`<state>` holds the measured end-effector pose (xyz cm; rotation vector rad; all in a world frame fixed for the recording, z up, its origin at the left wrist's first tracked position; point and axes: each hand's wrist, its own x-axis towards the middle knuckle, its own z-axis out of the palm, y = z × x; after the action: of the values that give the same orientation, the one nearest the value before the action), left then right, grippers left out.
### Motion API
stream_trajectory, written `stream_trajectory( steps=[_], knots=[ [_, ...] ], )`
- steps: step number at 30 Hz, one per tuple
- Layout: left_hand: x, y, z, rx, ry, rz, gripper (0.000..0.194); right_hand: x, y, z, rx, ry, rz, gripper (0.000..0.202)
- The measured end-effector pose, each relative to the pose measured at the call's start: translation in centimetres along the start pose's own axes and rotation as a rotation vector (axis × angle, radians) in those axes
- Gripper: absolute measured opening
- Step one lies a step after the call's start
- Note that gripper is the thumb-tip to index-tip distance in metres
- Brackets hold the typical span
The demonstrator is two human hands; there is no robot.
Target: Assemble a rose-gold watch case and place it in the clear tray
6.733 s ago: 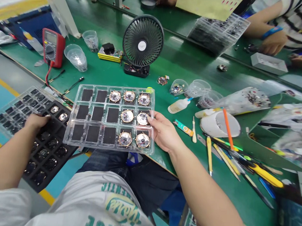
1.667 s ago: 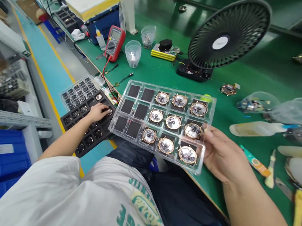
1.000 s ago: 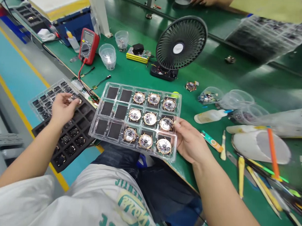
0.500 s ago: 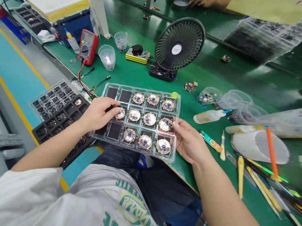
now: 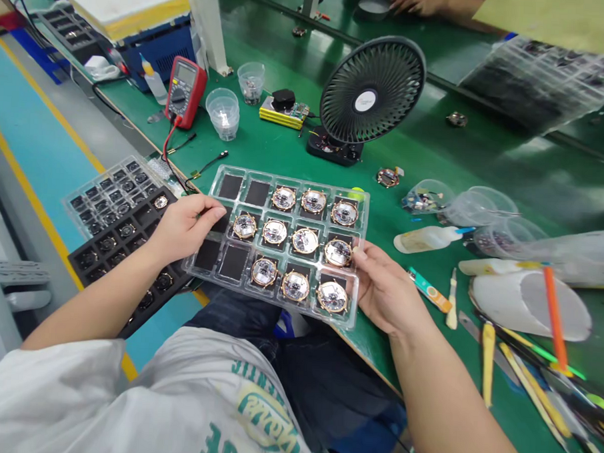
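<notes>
A clear plastic tray (image 5: pixel 272 310) with black pads in its pockets lies tilted before me. Several round watch movements with gold-coloured rims (image 5: pixel 304 240) sit in it, while pockets on its left hold only pads. My right hand (image 5: pixel 387 287) grips the tray's right edge, thumb on top and fingers below. At the left edge, my left hand (image 5: pixel 184 228) is closed, its thumb over a bare pocket; its fingertips are partly hidden. Below that hand, a black foam tray (image 5: pixel 105 258) holds more watch parts. A clear tray of small dark parts (image 5: pixel 110 195) lies behind it.
A black fan (image 5: pixel 366 99), a red multimeter (image 5: pixel 185 94) and plastic cups (image 5: pixel 223 114) stand behind. Right are a squeeze bottle (image 5: pixel 426 239), a white container (image 5: pixel 519 296) and several hand tools (image 5: pixel 487 361). Another person's hand (image 5: pixel 416 1) is across the bench.
My left hand has drawn back leftward from a watch movement in the middle row, which stays in its pocket. My right hand keeps its hold. The view has shifted slightly.
</notes>
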<state>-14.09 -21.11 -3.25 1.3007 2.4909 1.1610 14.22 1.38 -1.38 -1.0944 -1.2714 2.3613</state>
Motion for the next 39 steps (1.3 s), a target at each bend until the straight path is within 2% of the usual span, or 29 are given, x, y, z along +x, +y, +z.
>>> stream_trajectory(
  steps=[14, 16, 21, 26, 33, 37, 39],
  knots=[
    [-0.1, 0.9, 0.0, -0.017, -0.068, 0.091, 0.027, 0.2, 0.3, -0.2, 0.042, 0.012, -0.002, 0.063],
    [0.0, 1.0, -0.3, 0.009, -0.12, 0.164, 0.025, 0.3, 0.2, -0.1, 0.044, 0.014, 0.004, 0.063],
    [0.9, 1.0, -0.9, 0.221, -0.346, 0.398, 0.026, 0.2, 0.2, 0.0, 0.041, 0.011, 0.006, 0.064],
    [1.4, 0.9, -0.8, 0.283, -0.354, 0.447, 0.028, 0.1, 0.3, -0.2, 0.032, -0.01, 0.003, 0.065],
    [2.8, 1.1, -1.2, 0.319, -0.435, 0.566, 0.032, 0.1, 0.3, 0.0, 0.012, -0.019, 0.008, 0.066],
    [4.0, 0.5, -1.0, 0.262, -0.499, 0.602, 0.035, -0.3, 0.3, 0.5, -0.039, -0.044, -0.05, 0.063],
    [4.2, -0.1, -0.7, 0.232, -0.496, 0.606, 0.036, -0.4, 0.5, 0.2, -0.14, -0.007, -0.099, 0.066]
  ],
)
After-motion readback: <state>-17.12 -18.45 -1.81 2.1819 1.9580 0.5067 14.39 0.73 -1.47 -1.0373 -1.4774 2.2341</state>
